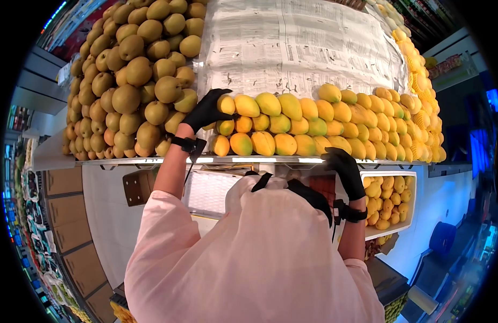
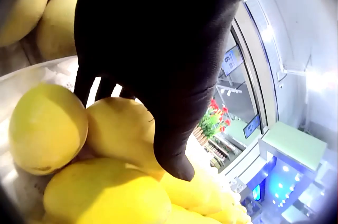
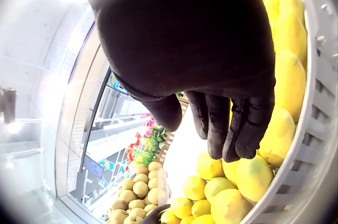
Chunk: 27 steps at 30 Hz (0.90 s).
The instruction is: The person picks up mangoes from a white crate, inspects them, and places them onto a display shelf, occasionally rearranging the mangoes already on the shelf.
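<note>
In the head view, my black-gloved left hand (image 1: 207, 109) curls its fingers and thumb around a yellow mango (image 1: 225, 104) at the left end of the upper row. The left wrist view shows this mango (image 2: 120, 129) between thumb and fingers, other mangoes close against it. My right hand (image 1: 344, 169), also gloved in black, hovers by the front edge of the mango rows (image 1: 308, 145). Its fingers (image 3: 216, 123) hang loosely bent and hold nothing in the right wrist view.
Brown round fruit (image 1: 139, 71) is heaped on the left. Newspaper sheets (image 1: 297, 48) cover the display behind the mangoes. Fruit in foam nets (image 1: 419, 81) lines the right side. Below the rail (image 1: 243, 160) stand a white box (image 1: 391, 232) of mangoes and a white crate (image 1: 206, 194).
</note>
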Available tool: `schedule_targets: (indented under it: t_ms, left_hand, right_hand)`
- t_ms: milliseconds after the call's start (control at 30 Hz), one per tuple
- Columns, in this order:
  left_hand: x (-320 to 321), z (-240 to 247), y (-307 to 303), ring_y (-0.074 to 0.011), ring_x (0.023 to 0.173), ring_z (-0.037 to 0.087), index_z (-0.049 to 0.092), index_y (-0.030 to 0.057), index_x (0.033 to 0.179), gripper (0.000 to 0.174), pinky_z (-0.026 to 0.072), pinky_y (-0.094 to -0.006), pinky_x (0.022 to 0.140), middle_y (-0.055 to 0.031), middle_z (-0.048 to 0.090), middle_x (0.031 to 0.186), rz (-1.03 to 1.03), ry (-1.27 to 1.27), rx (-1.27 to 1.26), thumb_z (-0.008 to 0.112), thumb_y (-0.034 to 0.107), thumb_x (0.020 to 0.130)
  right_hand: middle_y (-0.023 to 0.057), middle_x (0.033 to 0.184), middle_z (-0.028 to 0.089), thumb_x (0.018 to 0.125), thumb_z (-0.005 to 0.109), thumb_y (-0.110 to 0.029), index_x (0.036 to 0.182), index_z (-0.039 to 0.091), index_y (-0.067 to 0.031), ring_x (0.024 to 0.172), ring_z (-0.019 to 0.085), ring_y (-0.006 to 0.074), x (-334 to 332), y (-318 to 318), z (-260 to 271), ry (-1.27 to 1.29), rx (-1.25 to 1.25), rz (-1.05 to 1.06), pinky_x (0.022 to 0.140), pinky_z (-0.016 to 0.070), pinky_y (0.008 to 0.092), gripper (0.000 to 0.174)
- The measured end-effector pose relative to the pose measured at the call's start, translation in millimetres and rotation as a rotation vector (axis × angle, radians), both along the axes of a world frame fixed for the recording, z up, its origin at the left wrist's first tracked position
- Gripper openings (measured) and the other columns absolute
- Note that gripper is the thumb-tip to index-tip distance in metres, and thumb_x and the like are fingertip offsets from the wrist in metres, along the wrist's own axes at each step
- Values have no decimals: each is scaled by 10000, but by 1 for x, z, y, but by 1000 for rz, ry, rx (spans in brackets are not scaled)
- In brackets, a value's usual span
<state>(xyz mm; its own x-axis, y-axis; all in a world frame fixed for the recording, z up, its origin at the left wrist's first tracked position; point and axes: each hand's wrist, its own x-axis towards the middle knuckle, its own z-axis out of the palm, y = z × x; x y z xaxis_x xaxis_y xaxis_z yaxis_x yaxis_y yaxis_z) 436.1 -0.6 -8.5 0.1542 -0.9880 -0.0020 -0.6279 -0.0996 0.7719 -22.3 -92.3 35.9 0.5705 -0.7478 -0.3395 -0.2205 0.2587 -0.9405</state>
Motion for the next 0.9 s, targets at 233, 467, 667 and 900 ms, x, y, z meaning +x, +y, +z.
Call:
schedule_targets:
  t_ms: [233,467,667,900]
  left_hand:
    - [29,-10,1,-168,1070,562,568,52,1255,403,457,-308,925,-78,614,1174,368,255,-272,682,173,888]
    - [3,-4,-2,-113,940,591,621,13,1160,277,495,-262,819,-45,653,1046,385,543,-378,643,149,919]
    - [-60,10,-17,-106,866,600,642,6,1128,223,500,-250,797,-31,660,1024,288,632,-321,614,91,924]
    - [-119,4,-31,-126,828,622,670,-28,1028,177,503,-257,757,-62,685,946,188,706,-282,607,103,929]
  right_hand:
    - [89,986,673,943,553,-150,1180,588,28,828,638,147,-33,5,-2,43,10,-128,760,523,270,299]
    - [59,912,647,913,548,-98,1016,651,29,806,636,141,-64,9,-7,67,2,-189,724,521,259,193]
    - [53,801,682,927,585,-234,899,684,19,720,616,124,-96,16,-26,180,-48,-215,690,489,246,273]
    - [70,668,660,852,596,-192,766,678,12,671,630,149,-125,39,-27,386,10,-331,645,490,270,237]
